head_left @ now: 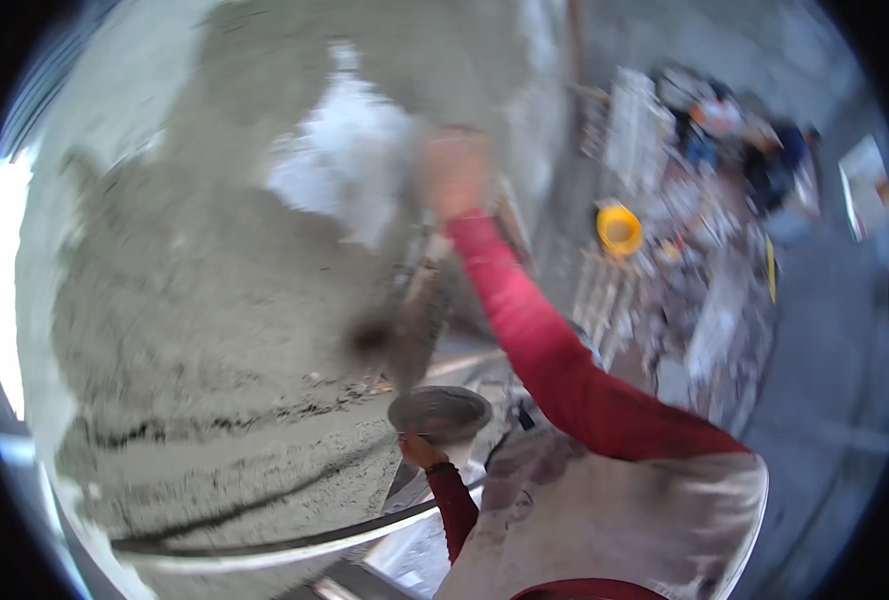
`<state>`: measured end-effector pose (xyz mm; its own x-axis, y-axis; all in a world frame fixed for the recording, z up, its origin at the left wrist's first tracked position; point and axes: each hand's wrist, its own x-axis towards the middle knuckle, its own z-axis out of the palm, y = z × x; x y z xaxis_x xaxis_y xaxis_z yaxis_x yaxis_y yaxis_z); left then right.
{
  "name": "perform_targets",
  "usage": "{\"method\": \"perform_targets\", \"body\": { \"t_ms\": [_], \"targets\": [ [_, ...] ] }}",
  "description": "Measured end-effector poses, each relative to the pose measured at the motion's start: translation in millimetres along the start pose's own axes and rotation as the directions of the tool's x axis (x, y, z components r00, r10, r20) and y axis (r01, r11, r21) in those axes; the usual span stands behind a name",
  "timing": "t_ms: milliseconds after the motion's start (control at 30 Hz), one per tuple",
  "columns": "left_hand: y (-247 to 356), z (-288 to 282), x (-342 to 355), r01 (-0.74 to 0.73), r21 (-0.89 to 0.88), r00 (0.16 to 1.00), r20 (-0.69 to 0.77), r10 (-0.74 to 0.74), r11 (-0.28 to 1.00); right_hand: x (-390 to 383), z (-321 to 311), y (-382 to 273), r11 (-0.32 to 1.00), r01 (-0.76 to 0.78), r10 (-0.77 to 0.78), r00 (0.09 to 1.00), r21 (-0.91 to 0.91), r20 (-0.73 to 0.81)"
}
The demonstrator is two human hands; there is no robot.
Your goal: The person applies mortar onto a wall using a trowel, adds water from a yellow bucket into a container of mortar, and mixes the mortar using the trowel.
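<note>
i read the step as spreading mortar: my right hand (455, 175), raised and blurred so i cannot tell its fingers' state, works the grey plastered wall (215, 300), while my left hand (420, 450) grips the round mortar pan (440, 412) below, ready for reloading.

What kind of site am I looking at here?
Likely a building site, mid-plastering. A rough grey wall is partly coated with wet mortar, the left hand holds a round pan, and rubble with a yellow bucket lies below.
</note>
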<state>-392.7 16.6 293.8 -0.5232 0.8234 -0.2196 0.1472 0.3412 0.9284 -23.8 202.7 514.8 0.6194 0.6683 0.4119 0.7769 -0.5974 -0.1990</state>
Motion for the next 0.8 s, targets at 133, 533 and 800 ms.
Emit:
{"method": "perform_targets", "body": {
  "t_ms": [133,533,800],
  "targets": [
    [-57.8,-50.5,47.9,-0.174,0.388,0.98,0.16,0.12,0.905,-146.6,64.0,-25.4,0.563,0.542,-0.677,0.736,0.624,-0.027],
    [-42.7,213.1,-24.9,-0.349,0.195,0.519,0.855,0.015,0.917,-547.4,119.6,448.1,0.023,-0.987,0.936,-0.035,-0.159,0.351],
    [-38.7,296.8,-201.5,-0.365,-0.065,0.127,0.985,0.118,0.929,-755.1,56.0,438.0,-0.491,-0.848,0.864,-0.445,0.198,0.237]
  ]
}}
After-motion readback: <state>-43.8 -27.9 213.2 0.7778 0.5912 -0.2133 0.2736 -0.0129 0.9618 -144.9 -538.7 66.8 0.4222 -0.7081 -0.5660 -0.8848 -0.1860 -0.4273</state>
